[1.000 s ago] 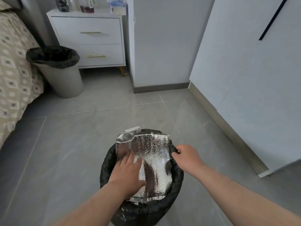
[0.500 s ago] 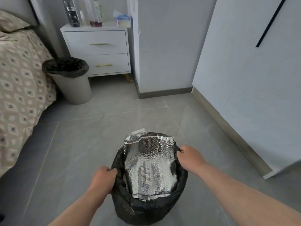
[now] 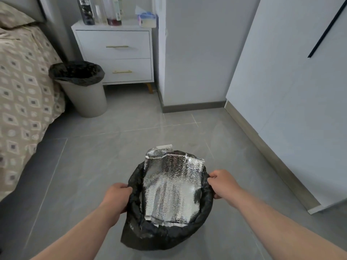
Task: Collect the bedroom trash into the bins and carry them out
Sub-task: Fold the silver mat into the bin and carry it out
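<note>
Centre foreground of floor: near bin, foil pouch inside it, far end poking above far rim. Left hand grips bin's left rim, right hand its right rim. Second bin far left on floor, beside bed (along left edge), just before nightstand. Bottles on nightstand top, left part; tissue box at its right end. Wardrobe along right side.

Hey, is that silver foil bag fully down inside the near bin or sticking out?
Sticking out: the foil bag fills the bin mouth, its far corner rising above the rim.
</note>
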Demonstrator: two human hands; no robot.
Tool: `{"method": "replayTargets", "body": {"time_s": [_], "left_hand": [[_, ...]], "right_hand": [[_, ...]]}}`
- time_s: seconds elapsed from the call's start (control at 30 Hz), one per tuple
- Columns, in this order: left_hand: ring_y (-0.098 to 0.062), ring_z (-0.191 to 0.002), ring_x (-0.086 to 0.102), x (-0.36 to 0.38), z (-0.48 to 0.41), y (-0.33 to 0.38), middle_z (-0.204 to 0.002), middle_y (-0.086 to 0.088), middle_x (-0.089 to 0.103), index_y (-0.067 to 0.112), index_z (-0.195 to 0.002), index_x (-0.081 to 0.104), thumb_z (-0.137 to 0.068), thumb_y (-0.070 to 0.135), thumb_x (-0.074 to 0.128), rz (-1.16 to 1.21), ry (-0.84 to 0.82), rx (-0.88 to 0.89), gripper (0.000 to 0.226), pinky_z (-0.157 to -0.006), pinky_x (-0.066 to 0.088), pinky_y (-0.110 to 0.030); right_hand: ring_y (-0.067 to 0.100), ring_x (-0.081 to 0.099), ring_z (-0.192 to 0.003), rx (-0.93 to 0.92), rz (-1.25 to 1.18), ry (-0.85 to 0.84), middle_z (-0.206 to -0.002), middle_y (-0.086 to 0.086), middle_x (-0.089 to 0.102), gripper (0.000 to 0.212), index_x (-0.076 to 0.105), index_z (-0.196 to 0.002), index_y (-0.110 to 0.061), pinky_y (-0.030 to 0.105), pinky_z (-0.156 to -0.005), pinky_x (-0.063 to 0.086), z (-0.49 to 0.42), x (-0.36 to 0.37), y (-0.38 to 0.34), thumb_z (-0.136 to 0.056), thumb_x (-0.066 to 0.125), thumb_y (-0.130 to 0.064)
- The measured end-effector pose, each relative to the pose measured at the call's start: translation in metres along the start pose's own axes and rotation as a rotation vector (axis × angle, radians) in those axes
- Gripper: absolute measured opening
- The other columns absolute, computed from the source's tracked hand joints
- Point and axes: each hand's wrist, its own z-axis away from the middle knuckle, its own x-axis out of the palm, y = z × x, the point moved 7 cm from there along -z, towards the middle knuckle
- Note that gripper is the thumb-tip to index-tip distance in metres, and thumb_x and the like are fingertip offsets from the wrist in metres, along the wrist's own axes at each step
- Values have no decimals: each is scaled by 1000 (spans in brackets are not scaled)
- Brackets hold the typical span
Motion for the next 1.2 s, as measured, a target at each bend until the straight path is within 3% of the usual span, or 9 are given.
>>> {"method": "replayTargets", "body": {"time_s": [0.1, 0.2, 0.33, 0.47, 0.57, 0.67, 0.83, 1.07, 1.2], "left_hand": [[-29, -72, 59, -4, -23, 11, -79, -17, 61, 1, -88, 63, -90, 5, 49, 72, 25, 22, 15, -63, 49, -31], [-30, -72, 61, -3, -46, 26, -80, -17, 64, 6, -81, 63, -91, 6, 49, 128, 23, 34, 17, -66, 49, -34], [-25, -58, 57, -9, -61, 63, -69, -13, 62, 7, -77, 64, -90, 5, 51, 197, 35, 77, 18, -52, 46, -25], [-27, -63, 61, -33, -41, 117, -74, -12, 64, 7, -87, 64, -90, 6, 53, 255, 46, 85, 12, -60, 50, -29], [-24, -59, 59, -59, -5, 172, -69, -9, 63, 11, -78, 63, -90, 6, 52, 266, 67, 91, 17, -56, 48, -28], [-24, -59, 58, -91, 43, 236, -69, -9, 63, 10, -80, 66, -89, 8, 55, 238, 94, 104, 15, -60, 50, -29], [-26, -63, 62, -144, 143, 358, -73, -11, 67, 9, -91, 68, -87, 10, 57, 241, 99, 121, 12, -76, 57, -42], [-22, -59, 60, -199, 279, 495, -70, -10, 67, 7, -84, 68, -89, 9, 55, 213, 55, 169, 14, -59, 51, -29], [-18, -55, 57, -228, 344, 555, -66, -7, 64, 6, -83, 66, -90, 8, 55, 233, 32, 226, 14, -54, 46, -26]], "right_hand": [[23, 48, -54, 1, -132, 38, -59, 9, 50, 26, 58, -64, -11, 30, -52, 49, -14, 8, -4, -83, 47, 2], [24, 55, -64, -2, -230, 103, -70, 10, 59, 27, 64, -69, -16, 36, -61, 56, -26, 14, -10, -85, 49, 0], [23, 56, -65, 25, -259, 162, -69, 10, 61, 24, 66, -66, -16, 48, -69, 57, -40, 8, -33, -81, 51, -4], [22, 55, -66, 17, -273, 172, -71, 11, 62, 23, 66, -69, -16, 38, -67, 52, -31, -21, -93, -82, 50, -4], [22, 57, -66, 15, -296, 185, -73, 9, 65, 22, 67, -73, -17, 39, -68, 53, -7, -55, -149, -81, 50, -5], [24, 62, -71, 36, -301, 178, -78, 7, 69, 23, 66, -74, -22, 45, -79, 57, 31, -98, -208, -84, 50, -7], [21, 57, -68, 17, -294, 175, -76, 5, 65, 28, 65, -75, -23, 32, -66, 47, 110, -187, -320, -85, 47, -6], [21, 54, -65, 18, -336, 198, -76, 9, 66, 24, 70, -83, -8, 34, -64, 45, 210, -303, -449, -82, 46, -5], [20, 53, -61, -7, -361, 235, -68, 6, 63, 24, 71, -77, -11, 33, -64, 42, 260, -357, -506, -80, 47, -6]]}}
